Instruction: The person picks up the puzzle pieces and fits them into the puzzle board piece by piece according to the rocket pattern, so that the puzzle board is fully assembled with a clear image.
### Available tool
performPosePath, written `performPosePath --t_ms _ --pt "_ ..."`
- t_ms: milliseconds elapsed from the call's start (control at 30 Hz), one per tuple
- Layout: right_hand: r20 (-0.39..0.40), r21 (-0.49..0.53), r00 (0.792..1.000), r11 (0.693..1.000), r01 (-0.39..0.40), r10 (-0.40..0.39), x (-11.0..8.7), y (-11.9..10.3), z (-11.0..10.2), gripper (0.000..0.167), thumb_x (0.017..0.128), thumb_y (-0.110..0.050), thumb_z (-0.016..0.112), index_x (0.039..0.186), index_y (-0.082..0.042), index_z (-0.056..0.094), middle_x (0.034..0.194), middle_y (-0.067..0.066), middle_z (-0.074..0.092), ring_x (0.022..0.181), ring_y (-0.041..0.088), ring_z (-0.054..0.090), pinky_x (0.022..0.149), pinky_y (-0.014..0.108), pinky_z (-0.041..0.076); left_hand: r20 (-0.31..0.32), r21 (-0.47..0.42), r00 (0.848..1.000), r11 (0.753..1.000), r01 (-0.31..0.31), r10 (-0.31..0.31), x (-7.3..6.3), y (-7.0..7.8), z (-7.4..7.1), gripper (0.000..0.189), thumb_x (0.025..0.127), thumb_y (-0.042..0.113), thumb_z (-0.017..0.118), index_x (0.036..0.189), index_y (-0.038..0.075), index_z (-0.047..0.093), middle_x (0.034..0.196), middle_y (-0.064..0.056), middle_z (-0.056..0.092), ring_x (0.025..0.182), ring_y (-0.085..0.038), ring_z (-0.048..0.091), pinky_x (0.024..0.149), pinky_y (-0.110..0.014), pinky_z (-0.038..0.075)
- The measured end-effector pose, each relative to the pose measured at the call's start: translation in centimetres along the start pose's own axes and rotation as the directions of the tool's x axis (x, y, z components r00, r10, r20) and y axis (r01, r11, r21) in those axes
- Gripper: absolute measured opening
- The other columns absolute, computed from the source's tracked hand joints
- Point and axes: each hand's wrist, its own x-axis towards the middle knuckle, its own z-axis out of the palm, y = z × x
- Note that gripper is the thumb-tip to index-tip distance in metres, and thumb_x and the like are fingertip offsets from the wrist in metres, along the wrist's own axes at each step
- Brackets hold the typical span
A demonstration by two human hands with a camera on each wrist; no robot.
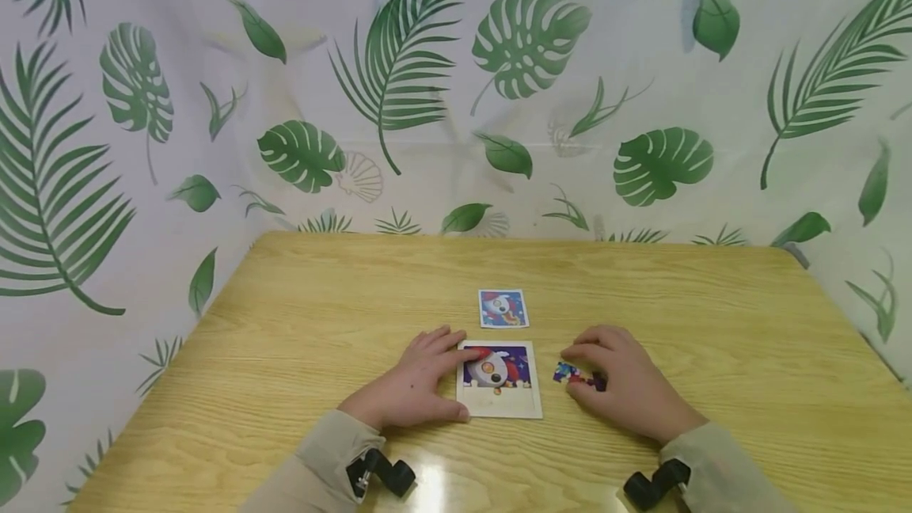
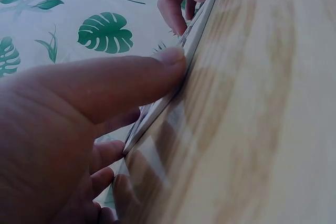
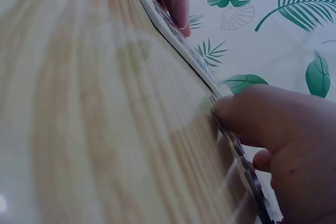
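Observation:
A square jigsaw tray (image 1: 499, 412) with a pale border lies on the table. Its upper part holds pieces showing a grey and red cartoon picture (image 1: 509, 366); the lower part is bare board. My left hand (image 1: 420, 382) rests at the tray's left side, index finger across the picture and thumb at the bottom left corner. In the left wrist view that thumb (image 2: 152, 69) touches the tray's edge. Right of the tray, my right hand (image 1: 623, 382) holds several colourful jigsaw pieces (image 1: 568, 372) between thumb and fingers, partly hidden. The right wrist view shows these pieces edge-on.
A small square picture card (image 1: 503, 309) with a similar cartoon lies just beyond the tray. The wood-grain table (image 1: 321, 283) ends at a white cloth (image 1: 442, 180) printed with green leaves, which hangs behind and at the sides.

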Motion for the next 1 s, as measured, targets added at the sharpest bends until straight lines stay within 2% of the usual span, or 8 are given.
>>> performPosePath --t_ms 267,500,600,800,1000 --pt "0.013 -0.006 1.000 1.000 0.028 -0.028 0.21 0.00 -0.10 0.028 0.089 -0.028 0.078 0.117 -0.021 0.077 0.125 0.004 0.060 0.121 0.027 0.050 0.102 0.055 0.040 -0.004 -0.008 1.000 1.000 0.010 -0.010 0.01 -0.26 0.10 0.084 0.083 0.047 0.078 0.156 0.031 0.042 0.167 -0.004 0.021 0.154 -0.026 0.006 0.122 -0.049 0.001" --pt "0.013 -0.021 0.997 0.997 0.077 -0.077 0.10 -0.14 -0.11 0.028 0.090 -0.025 0.077 0.118 -0.020 0.077 0.117 -0.003 0.062 0.110 0.021 0.055 0.093 0.049 0.047 0.004 -0.006 1.000 1.000 0.005 -0.005 0.11 -0.19 0.07 0.083 0.083 0.047 0.078 0.156 0.031 0.041 0.167 -0.004 0.021 0.155 -0.025 0.006 0.122 -0.048 0.001" --pt "0.035 -0.010 0.997 0.997 0.071 -0.070 0.15 -0.12 -0.16 0.030 0.092 -0.026 0.075 0.121 -0.021 0.076 0.119 -0.004 0.061 0.109 0.019 0.055 0.092 0.047 0.048 -0.003 0.001 1.000 1.000 -0.001 0.001 0.00 -0.19 0.01 0.084 0.083 0.047 0.077 0.157 0.030 0.041 0.167 -0.004 0.022 0.154 -0.025 0.006 0.122 -0.048 0.001" --pt "0.081 0.031 0.997 1.000 -0.007 0.005 -0.12 0.53 -0.43 0.037 0.091 -0.032 0.077 0.127 -0.024 0.072 0.129 -0.002 0.057 0.118 0.022 0.052 0.098 0.051 0.047 0.000 -0.006 1.000 1.000 -0.002 0.002 -0.11 -0.09 -0.02 0.084 0.083 0.047 0.077 0.157 0.030 0.041 0.167 -0.004 0.022 0.154 -0.026 0.006 0.122 -0.049 0.000" --pt "0.079 0.046 0.997 0.999 -0.002 -0.002 -0.05 0.49 -0.41 0.028 0.093 -0.029 0.075 0.121 -0.025 0.075 0.129 0.001 0.057 0.119 0.026 0.052 0.098 0.052 0.046 0.000 0.003 1.000 1.000 -0.003 0.003 -0.06 -0.25 -0.03 0.083 0.083 0.048 0.077 0.156 0.031 0.042 0.167 -0.004 0.023 0.154 -0.026 0.008 0.122 -0.050 0.002"
